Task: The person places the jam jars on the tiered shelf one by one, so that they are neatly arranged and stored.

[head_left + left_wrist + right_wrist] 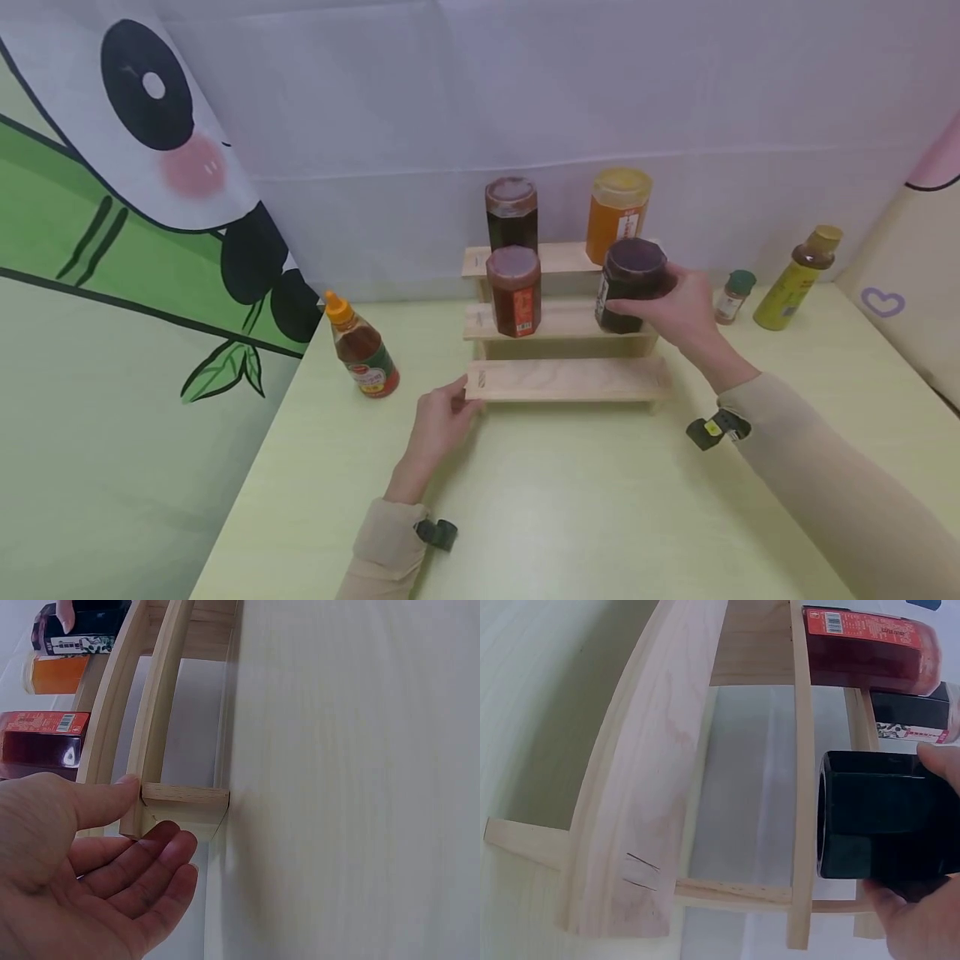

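My right hand [678, 308] grips a dark jar [633, 279] from its right side, thumb in front. The jar is upright at the right end of the middle step of a three-step wooden rack [570, 379]; in the right wrist view, its base [823, 817] is very close to the board, and I cannot tell if they touch. My left hand [444, 421] holds the left end of the lowest step, with the thumb [112, 799] on the board and the fingers curled by its end. On the middle step's left stands a red-labelled jar [514, 292].
On the top step are another dark jar [512, 212] and an orange jar [617, 217]. A yellow-capped sauce bottle [363, 350] stands left of the rack. To the right are a green-capped small jar [733, 298] and a yellow bottle [795, 283]. A fabric backdrop [450, 100] hangs behind.
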The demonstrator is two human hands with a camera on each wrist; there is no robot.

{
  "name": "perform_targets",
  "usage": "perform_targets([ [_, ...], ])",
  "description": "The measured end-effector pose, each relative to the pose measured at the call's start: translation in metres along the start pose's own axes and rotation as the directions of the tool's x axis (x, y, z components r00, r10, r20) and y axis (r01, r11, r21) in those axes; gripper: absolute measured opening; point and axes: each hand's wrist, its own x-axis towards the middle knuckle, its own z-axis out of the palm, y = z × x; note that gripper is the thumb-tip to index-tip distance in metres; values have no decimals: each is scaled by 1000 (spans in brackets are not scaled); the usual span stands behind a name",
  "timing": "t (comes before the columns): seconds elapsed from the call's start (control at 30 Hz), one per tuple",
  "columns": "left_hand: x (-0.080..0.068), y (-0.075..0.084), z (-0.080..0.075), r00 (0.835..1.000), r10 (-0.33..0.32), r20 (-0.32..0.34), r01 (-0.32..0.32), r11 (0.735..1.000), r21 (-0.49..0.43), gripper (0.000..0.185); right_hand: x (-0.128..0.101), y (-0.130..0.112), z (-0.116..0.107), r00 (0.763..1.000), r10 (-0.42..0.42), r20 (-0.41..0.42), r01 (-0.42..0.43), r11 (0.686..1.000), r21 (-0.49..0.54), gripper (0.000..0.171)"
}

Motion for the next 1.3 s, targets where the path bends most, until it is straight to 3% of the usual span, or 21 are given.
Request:
perform_targets([
  [0.57, -3, 0, -2, 1000, -11, 8, 11, 1000, -6, 54, -7, 6, 8, 999, -53, -5, 52, 995, -80, 73],
  [1.03, 0, 1, -3, 1000, 18, 9, -18, 1000, -6, 52, -18, 9, -1, 995, -65, 78, 69, 996, -48, 78],
  [1.3, -1, -1, -5, 1000, 19, 8, -19, 1000, -19, 51, -31, 19, -6, 985, -133, 108, 151, 972, -181, 89],
])
